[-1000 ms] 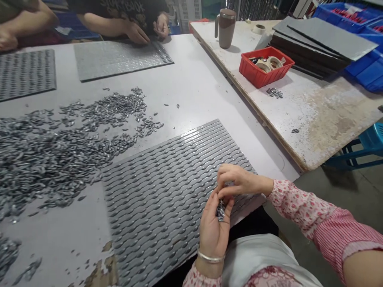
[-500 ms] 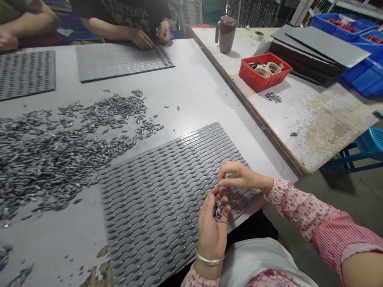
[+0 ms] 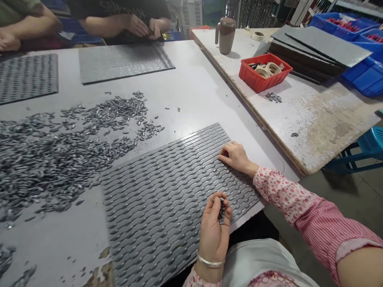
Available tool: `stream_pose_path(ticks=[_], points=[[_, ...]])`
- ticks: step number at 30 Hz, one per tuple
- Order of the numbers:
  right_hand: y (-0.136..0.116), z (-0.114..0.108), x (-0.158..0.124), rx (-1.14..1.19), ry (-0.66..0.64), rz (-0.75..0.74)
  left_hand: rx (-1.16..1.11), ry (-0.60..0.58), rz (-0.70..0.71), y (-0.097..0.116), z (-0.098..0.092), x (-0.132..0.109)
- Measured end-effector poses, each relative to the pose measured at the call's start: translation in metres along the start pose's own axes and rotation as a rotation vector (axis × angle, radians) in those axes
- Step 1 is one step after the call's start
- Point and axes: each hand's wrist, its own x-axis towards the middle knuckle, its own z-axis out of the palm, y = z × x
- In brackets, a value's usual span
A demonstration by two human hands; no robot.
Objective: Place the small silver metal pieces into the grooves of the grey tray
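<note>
My left hand (image 3: pixel 213 229) is cupped, palm up, around a small bunch of grey spindle-shaped pieces (image 3: pixel 222 213), above the near edge of a grey ridged board (image 3: pixel 161 191). Rows of such pieces sit along the board's grooves, making wavy lines. My right hand (image 3: pixel 236 156) touches the board near its right side, thumb and fingertips pinched together. Whatever lies between those fingertips is too small or hidden to make out. Near the far right corner, the grooves look straight.
Loose pieces lie in a wide pile (image 3: pixel 60 159) left of the board. Across the table, two people work at other boards (image 3: pixel 113 65). On the right-hand table stand a mug (image 3: pixel 226 36), a red bin (image 3: pixel 263 81) with tape rolls, and stacked boards (image 3: pixel 326 44). A blue stool (image 3: pixel 368 147) is beyond.
My right hand has moved from beside my left fingers, away and up, down onto the board's right part. My left hand keeps its bunch, fingers curled in more.
</note>
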Motion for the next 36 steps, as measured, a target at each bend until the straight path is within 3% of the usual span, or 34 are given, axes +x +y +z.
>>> stream_pose_path(ticks=[4,8,10,15,18,20,22,24,27,36], points=[[-0.007,-0.014,-0.007,0.219,-0.008,-0.084,-0.05,0.056,0.021,-0.001,-0.001,0.004],[-0.023,-0.036,-0.031,0.724,-0.416,-0.389,-0.091,0.068,0.03,-0.001,-0.001,0.006],[-0.031,-0.041,-0.046,0.842,-0.511,-0.443,-0.11,0.071,0.027,-0.001,0.001,0.005],[-0.043,-0.037,-0.064,0.918,-0.397,-0.284,-0.081,0.054,0.006,-0.001,0.006,0.002],[-0.038,-0.035,-0.056,0.976,-0.388,-0.19,-0.036,0.045,0.039,-0.001,0.005,0.001],[-0.026,-0.033,-0.044,1.042,-0.313,-0.097,-0.02,0.036,0.047,0.0,0.003,0.001],[-0.008,-0.031,-0.028,1.003,-0.199,-0.006,-0.022,0.001,0.03,0.0,0.001,0.0],[0.011,-0.028,-0.013,0.793,-0.13,0.045,-0.034,-0.032,0.017,-0.001,0.0,0.0],[0.03,-0.026,0.003,0.462,-0.167,-0.004,-0.05,-0.024,-0.005,-0.003,-0.001,0.001],[0.03,-0.018,0.017,0.159,-0.21,-0.193,0.05,0.124,-0.059,-0.002,0.004,-0.002]])
